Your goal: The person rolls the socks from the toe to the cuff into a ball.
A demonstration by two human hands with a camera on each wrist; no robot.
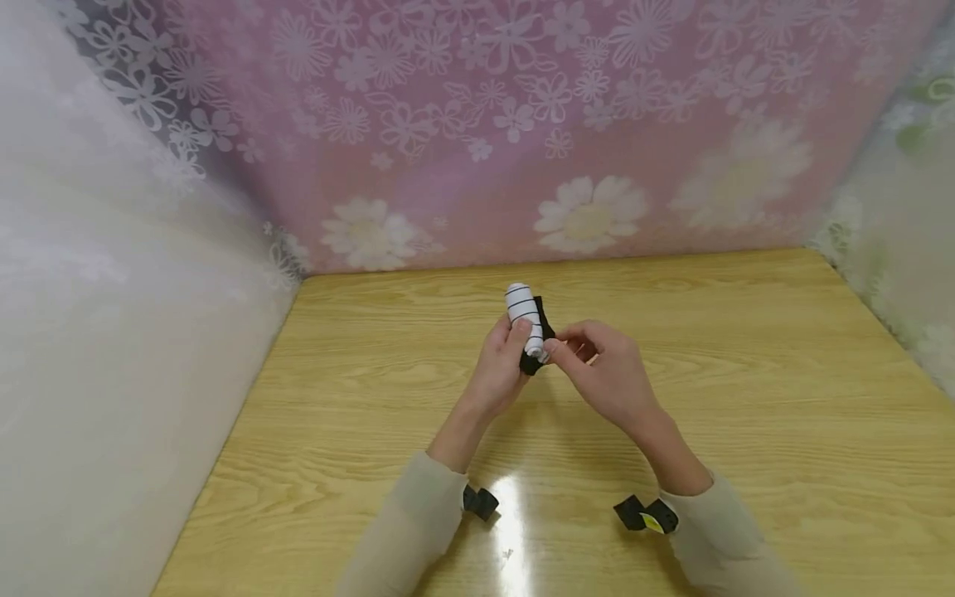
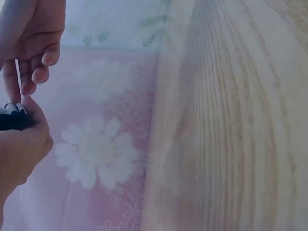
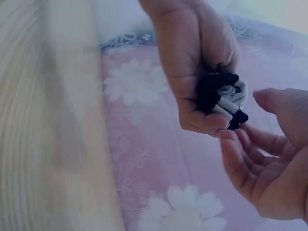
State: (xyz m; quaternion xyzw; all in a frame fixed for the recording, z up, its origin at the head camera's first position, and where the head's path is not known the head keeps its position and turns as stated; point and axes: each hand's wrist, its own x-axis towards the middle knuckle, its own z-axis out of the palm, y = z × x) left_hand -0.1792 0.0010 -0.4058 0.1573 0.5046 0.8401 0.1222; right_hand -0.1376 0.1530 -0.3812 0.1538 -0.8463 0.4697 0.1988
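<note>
My left hand (image 1: pixel 496 377) grips a rolled-up white cloth with thin black stripes (image 1: pixel 521 303), its thumb laid along the roll. Black fabric (image 1: pixel 530 365) shows along the roll's right side and lower end. In the right wrist view, the roll's end (image 3: pixel 230 92) shows coiled pale layers partly wrapped by black cloth. Close on the right is my right hand (image 1: pixel 612 373), fingers loosely bent, fingertips right at the black edge. Its thumb (image 3: pixel 269 98) stands apart from the roll in the right wrist view. The left palm and fingers hide part of the bundle.
Both hands are above a wood-grain table (image 1: pixel 358 398). A pink flowered backdrop (image 1: pixel 462 166) stands along its far edge, with a pale panel (image 1: pixel 112 315) at the left and another (image 1: pixel 910 215) at the right. Black wrist devices (image 1: pixel 481 502) sit at both sleeve cuffs.
</note>
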